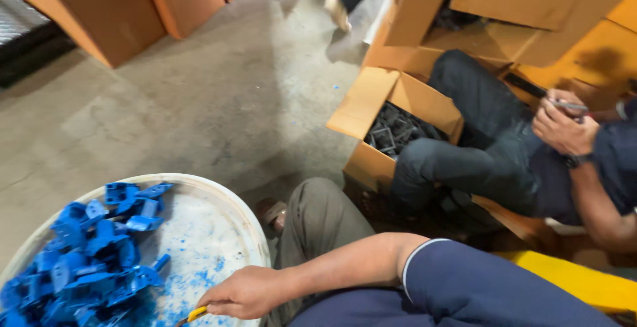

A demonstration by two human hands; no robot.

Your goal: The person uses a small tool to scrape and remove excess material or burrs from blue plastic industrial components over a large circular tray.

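Observation:
My right hand (244, 294) reaches left from a navy short sleeve, closed around a yellow-handled tool (196, 314) whose tip is cut off by the frame's bottom edge. The hand hovers at the near rim of a round white tub (219, 197). A pile of blue plastic parts (86, 260) fills the tub's left side, with blue dust on its bare bottom. My left hand is out of sight. My khaki-trousered knee (318, 217) rises just right of the tub.
A co-worker in dark jeans (478, 154) sits at the right, their hands (561, 124) holding a small tool. In front of them is an open cardboard box of dark parts (395, 131). More cardboard boxes (99, 8) stand at the back on the concrete floor. Someone's foot (337, 9) steps at the top.

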